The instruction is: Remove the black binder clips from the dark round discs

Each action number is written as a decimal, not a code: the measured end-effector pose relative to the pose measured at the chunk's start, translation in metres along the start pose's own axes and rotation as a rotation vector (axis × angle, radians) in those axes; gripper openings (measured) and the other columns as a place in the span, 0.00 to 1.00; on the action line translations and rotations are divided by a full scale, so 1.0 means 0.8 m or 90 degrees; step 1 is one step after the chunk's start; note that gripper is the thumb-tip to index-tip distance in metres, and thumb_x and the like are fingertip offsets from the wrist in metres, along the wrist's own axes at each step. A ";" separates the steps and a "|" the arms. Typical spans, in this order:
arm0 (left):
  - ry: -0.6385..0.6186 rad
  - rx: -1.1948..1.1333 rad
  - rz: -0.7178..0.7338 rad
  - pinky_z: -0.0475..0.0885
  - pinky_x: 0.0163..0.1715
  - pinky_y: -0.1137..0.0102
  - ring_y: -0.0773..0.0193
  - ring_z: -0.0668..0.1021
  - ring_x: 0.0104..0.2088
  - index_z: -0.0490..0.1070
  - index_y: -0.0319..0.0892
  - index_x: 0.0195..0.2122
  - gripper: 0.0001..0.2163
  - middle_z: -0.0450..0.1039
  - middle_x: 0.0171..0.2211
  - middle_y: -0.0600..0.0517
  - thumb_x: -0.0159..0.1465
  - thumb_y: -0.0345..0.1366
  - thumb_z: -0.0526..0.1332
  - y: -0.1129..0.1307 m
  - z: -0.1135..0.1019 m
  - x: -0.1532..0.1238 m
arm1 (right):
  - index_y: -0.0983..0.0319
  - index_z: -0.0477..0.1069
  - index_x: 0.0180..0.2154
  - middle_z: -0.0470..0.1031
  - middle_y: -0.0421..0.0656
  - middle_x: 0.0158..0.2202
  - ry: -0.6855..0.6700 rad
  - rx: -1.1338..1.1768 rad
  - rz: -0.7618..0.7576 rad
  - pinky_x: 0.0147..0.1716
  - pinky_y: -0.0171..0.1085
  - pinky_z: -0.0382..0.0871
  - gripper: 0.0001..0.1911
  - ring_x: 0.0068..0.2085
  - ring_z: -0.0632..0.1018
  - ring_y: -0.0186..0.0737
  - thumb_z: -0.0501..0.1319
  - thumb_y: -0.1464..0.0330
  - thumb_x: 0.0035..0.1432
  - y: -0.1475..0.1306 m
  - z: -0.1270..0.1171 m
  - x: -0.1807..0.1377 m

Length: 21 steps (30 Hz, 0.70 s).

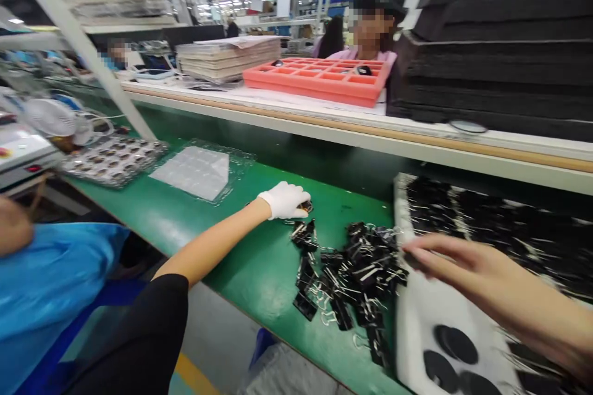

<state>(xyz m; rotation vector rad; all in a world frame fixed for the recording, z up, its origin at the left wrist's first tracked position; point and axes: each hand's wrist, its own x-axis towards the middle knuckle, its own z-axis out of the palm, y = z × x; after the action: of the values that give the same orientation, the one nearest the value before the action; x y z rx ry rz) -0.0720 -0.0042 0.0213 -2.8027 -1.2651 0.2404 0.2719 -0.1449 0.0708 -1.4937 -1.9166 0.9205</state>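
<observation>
My left hand [283,199], in a white glove, reaches out over the green belt [259,259], its fingers curled down on a small black binder clip [306,205]. A pile of black binder clips [356,271] with wire handles lies just right of it. From the right comes my bare right hand [463,262], blurred, with its fingers stretched out flat. Its fingertips touch the right edge of the pile, over a white foam tray [417,321] with round black pads.
Two clear blister trays [197,170] [113,160] lie further left on the belt. On a raised shelf behind stand an orange tray [319,77], stacked black foam [500,43] and a paper stack [229,55]. A co-worker in blue [46,284] sits close on my left; another person [375,31] faces me.
</observation>
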 end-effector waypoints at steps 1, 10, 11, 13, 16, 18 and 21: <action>-0.005 -0.028 -0.001 0.70 0.39 0.60 0.49 0.81 0.40 0.75 0.45 0.53 0.22 0.78 0.45 0.43 0.67 0.55 0.59 0.003 0.000 0.015 | 0.49 0.84 0.43 0.83 0.51 0.45 -0.022 0.041 0.042 0.38 0.45 0.82 0.15 0.42 0.84 0.52 0.68 0.50 0.60 -0.004 0.003 0.021; 0.174 -0.202 0.003 0.71 0.44 0.62 0.51 0.81 0.47 0.76 0.46 0.54 0.23 0.79 0.46 0.47 0.66 0.57 0.61 0.037 0.037 0.063 | 0.63 0.75 0.35 0.79 0.41 0.31 0.072 0.121 0.139 0.32 0.35 0.76 0.16 0.30 0.79 0.36 0.76 0.75 0.43 0.024 0.078 0.194; 0.176 -0.205 0.004 0.71 0.44 0.62 0.51 0.81 0.47 0.76 0.46 0.54 0.23 0.79 0.46 0.47 0.66 0.56 0.61 0.036 0.038 0.064 | 0.63 0.75 0.33 0.78 0.39 0.29 0.057 0.149 0.148 0.31 0.34 0.75 0.15 0.29 0.78 0.35 0.76 0.75 0.43 0.029 0.082 0.199; 0.170 -0.211 0.009 0.70 0.42 0.62 0.51 0.81 0.45 0.76 0.46 0.54 0.24 0.79 0.45 0.47 0.66 0.56 0.62 0.033 0.039 0.065 | 0.63 0.77 0.32 0.77 0.38 0.27 0.020 0.204 0.156 0.31 0.34 0.75 0.12 0.27 0.77 0.33 0.76 0.73 0.45 0.036 0.088 0.204; 0.163 -0.222 0.026 0.69 0.40 0.63 0.52 0.81 0.44 0.76 0.46 0.54 0.24 0.79 0.44 0.48 0.66 0.57 0.62 0.029 0.038 0.071 | 0.63 0.80 0.35 0.77 0.38 0.26 -0.010 0.224 0.171 0.30 0.34 0.75 0.13 0.26 0.76 0.33 0.77 0.70 0.46 0.042 0.094 0.208; 0.163 -0.229 0.039 0.68 0.39 0.64 0.52 0.81 0.43 0.77 0.46 0.52 0.23 0.79 0.43 0.48 0.66 0.58 0.62 0.029 0.039 0.074 | 0.64 0.79 0.37 0.78 0.39 0.26 -0.012 0.193 0.189 0.27 0.32 0.73 0.15 0.26 0.75 0.33 0.77 0.70 0.45 0.045 0.098 0.212; 0.159 -0.230 0.042 0.67 0.38 0.64 0.52 0.81 0.43 0.77 0.45 0.50 0.23 0.78 0.42 0.48 0.65 0.58 0.61 0.029 0.042 0.077 | 0.64 0.79 0.39 0.80 0.42 0.29 -0.019 0.132 0.182 0.23 0.31 0.69 0.17 0.26 0.75 0.33 0.77 0.67 0.47 0.047 0.099 0.216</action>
<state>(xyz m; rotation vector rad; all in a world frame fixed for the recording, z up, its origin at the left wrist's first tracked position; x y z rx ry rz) -0.0201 0.0261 -0.0217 -3.0415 -1.2668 -0.3624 0.1929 0.0136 -0.0073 -1.6603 -1.5948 1.2324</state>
